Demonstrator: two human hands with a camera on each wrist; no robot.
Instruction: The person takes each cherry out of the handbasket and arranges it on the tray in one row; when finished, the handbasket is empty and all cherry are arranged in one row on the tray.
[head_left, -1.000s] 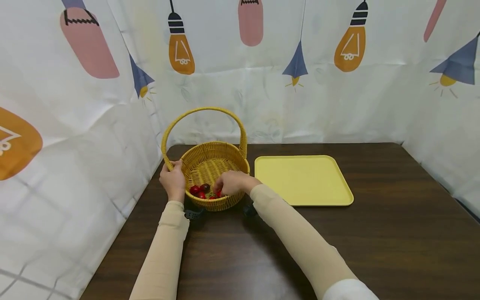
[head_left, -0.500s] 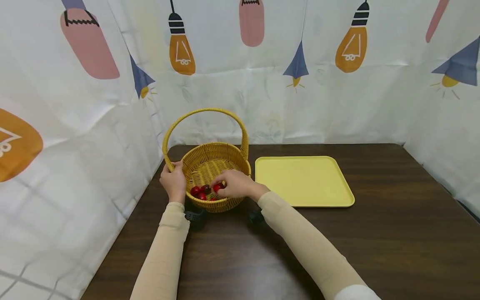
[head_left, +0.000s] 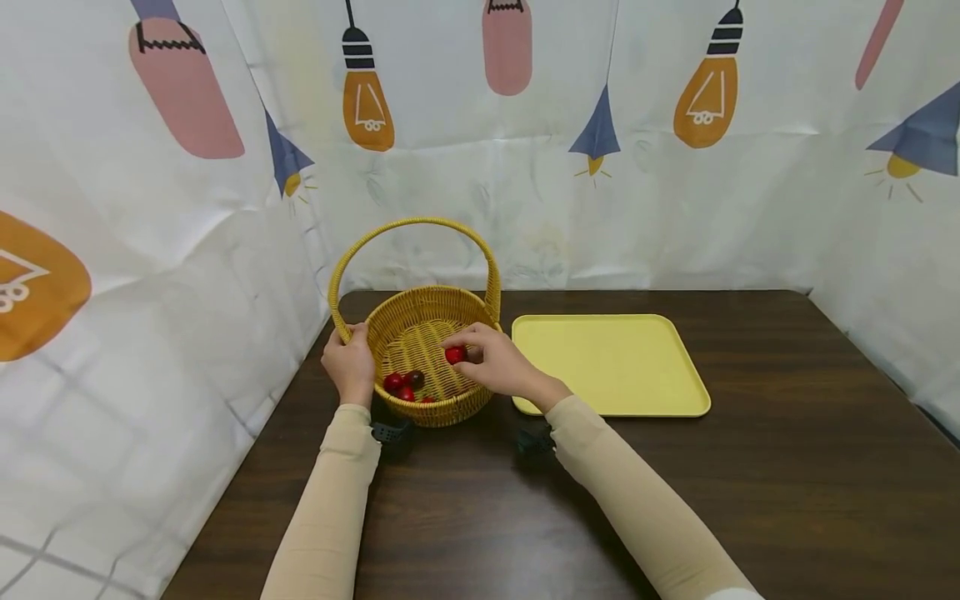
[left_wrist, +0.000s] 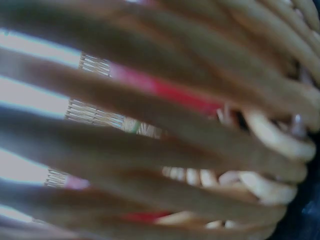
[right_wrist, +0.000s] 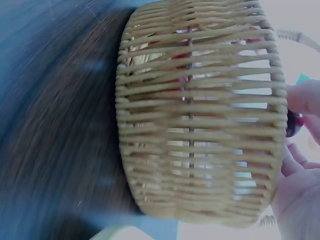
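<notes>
Pinching a red fruit [head_left: 455, 355] over the yellow wicker basket [head_left: 423, 306] with the right hand [head_left: 497, 360], gripping the basket with the left hand [head_left: 348, 364].
Slanting the right forearm [head_left: 637, 496] up from the lower right of the head view, pointing the fingers left, closing thumb and fingertips on the fruit just left of the frame's middle. Running the left forearm [head_left: 330, 500] nearly upright from the bottom edge, left of centre, clamping that hand on the basket's left rim at the foot of the handle [head_left: 420, 221]. Holding the fruit to the upper right of the other red and dark fruits [head_left: 393, 382], left of the yellow tray [head_left: 611, 364].
</notes>
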